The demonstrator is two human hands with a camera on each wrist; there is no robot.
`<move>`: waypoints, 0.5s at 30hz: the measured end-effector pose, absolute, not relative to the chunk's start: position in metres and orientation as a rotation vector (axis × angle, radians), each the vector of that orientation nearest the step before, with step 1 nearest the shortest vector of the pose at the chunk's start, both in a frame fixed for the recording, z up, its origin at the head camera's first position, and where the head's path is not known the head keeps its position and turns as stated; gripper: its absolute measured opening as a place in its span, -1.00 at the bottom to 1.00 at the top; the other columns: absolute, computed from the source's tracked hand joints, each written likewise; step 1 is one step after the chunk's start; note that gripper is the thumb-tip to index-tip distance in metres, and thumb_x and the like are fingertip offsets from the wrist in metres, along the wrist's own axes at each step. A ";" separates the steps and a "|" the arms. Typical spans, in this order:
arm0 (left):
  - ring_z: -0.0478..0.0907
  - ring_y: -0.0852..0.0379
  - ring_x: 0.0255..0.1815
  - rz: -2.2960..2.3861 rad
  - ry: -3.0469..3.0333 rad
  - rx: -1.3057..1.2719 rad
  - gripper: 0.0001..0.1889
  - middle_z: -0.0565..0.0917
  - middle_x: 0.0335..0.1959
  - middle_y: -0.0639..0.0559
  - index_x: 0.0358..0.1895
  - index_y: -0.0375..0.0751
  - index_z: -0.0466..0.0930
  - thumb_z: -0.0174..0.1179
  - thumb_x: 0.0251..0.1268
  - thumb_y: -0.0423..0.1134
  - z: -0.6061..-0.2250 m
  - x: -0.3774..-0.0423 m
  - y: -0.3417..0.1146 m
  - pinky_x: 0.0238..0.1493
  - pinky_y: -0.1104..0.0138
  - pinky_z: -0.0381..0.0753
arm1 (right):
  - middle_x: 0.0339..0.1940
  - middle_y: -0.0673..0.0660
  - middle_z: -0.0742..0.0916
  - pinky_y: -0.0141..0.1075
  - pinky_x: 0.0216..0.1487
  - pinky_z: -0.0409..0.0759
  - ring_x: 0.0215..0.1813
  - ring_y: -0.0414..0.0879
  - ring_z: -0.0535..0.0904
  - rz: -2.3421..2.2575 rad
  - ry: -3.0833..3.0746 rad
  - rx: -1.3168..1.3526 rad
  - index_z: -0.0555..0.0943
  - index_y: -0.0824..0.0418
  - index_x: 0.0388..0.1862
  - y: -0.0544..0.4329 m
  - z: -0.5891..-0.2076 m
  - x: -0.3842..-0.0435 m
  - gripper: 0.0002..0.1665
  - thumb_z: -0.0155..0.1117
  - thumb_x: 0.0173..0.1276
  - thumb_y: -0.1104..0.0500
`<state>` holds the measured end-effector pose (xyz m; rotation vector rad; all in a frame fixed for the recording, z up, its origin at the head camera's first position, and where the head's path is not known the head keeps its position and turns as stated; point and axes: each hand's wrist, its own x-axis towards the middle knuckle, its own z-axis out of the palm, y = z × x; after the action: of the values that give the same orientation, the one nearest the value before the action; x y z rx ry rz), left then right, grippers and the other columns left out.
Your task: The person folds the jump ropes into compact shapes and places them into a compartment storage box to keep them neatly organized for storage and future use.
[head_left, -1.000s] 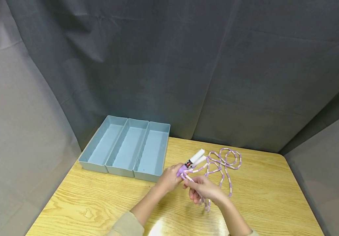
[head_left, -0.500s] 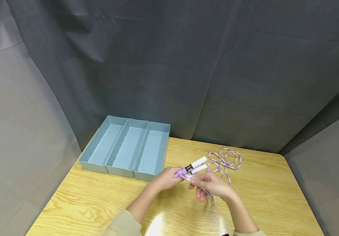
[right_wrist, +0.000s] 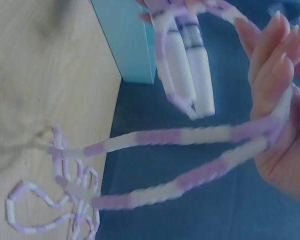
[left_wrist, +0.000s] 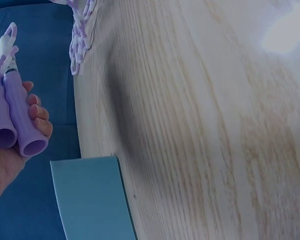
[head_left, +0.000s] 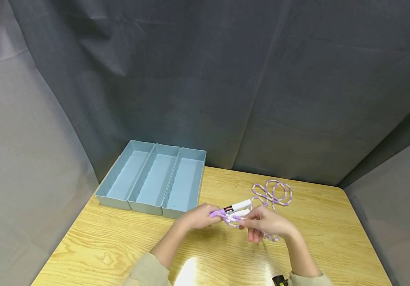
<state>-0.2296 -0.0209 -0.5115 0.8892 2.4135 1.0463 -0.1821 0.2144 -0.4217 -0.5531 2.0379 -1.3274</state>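
A beaded jump rope in purple and white lies across both hands' reach. My left hand (head_left: 200, 216) grips its two handles (left_wrist: 21, 107) side by side; the white ends (right_wrist: 202, 82) point away from the palm, toward the right. A turn of the beaded cord lies over the handles near the fingers. Just to the right, my right hand (head_left: 267, 223) pinches the cord between thumb and fingertips. In the right wrist view, two strands of cord (right_wrist: 160, 136) run from that palm down toward the table. More cord (head_left: 280, 194) lies in loose loops behind the right hand.
Three blue-grey bins (head_left: 187, 178) stand side by side on the left of the wooden table (head_left: 119, 242), the nearest one close beside the left hand. Grey curtains (head_left: 205, 99) hang behind and on both sides.
My left hand has tipped the handles lower and shifted slightly left. Pinching the cord, my right hand has moved right, and the hanging strands now lie closer behind it.
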 end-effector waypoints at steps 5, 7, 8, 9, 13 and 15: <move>0.29 0.29 -0.77 1.096 2.327 0.801 -0.77 0.43 -0.74 0.06 -0.27 -0.11 0.58 0.02 0.25 -0.06 -0.511 -0.229 -0.027 -0.78 0.48 0.31 | -0.70 0.11 0.62 -0.41 -0.67 0.55 -0.69 -0.22 0.51 -1.297 2.100 -0.631 0.62 0.37 -0.40 0.226 -0.416 -0.187 -0.69 0.07 0.37 0.16; 0.28 0.29 -0.78 1.097 2.310 0.797 -0.80 0.42 -0.75 0.06 -0.29 -0.06 0.56 0.02 0.25 -0.06 -0.510 -0.230 -0.029 -0.78 0.49 0.29 | -0.71 0.10 0.61 -0.41 -0.68 0.54 -0.70 -0.23 0.49 -1.280 2.128 -0.651 0.62 0.35 -0.44 0.230 -0.414 -0.189 -0.69 0.07 0.37 0.16; 0.27 0.29 -0.79 1.102 2.300 0.794 -0.82 0.41 -0.77 0.05 -0.31 -0.04 0.56 0.03 0.25 -0.07 -0.509 -0.230 -0.029 -0.79 0.49 0.28 | -0.71 0.10 0.61 -0.42 -0.69 0.53 -0.70 -0.23 0.49 -1.270 2.142 -0.661 0.62 0.34 -0.47 0.232 -0.412 -0.190 -0.69 0.08 0.36 0.16; 0.26 0.29 -0.80 1.106 2.291 0.794 -0.83 0.40 -0.78 0.05 -0.31 -0.03 0.56 0.03 0.25 -0.07 -0.508 -0.230 -0.030 -0.79 0.49 0.27 | -0.71 0.11 0.61 -0.42 -0.69 0.53 -0.70 -0.24 0.48 -1.260 2.154 -0.667 0.61 0.34 -0.49 0.234 -0.411 -0.192 -0.69 0.09 0.36 0.16; 0.23 0.26 -0.83 1.129 2.250 0.779 -0.84 0.36 -0.83 0.05 -0.35 -0.02 0.56 0.04 0.24 -0.08 -0.505 -0.231 -0.033 -0.81 0.48 0.24 | -0.73 0.12 0.59 -0.42 -0.70 0.51 -0.71 -0.26 0.45 -1.249 2.180 -0.700 0.58 0.34 -0.56 0.240 -0.404 -0.196 -0.68 0.12 0.34 0.17; 0.23 0.25 -0.84 1.140 2.230 0.777 -0.83 0.36 -0.83 0.05 -0.39 -0.02 0.56 0.04 0.25 -0.07 -0.505 -0.231 -0.035 -0.81 0.48 0.24 | -0.73 0.11 0.58 -0.41 -0.72 0.50 -0.72 -0.26 0.43 -1.249 2.180 -0.725 0.57 0.34 -0.55 0.243 -0.401 -0.198 -0.69 0.13 0.33 0.18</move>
<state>-0.2312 -0.0349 -0.5053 0.7767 2.2298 1.1397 -0.1985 0.2430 -0.4010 -0.7249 2.1800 -1.2495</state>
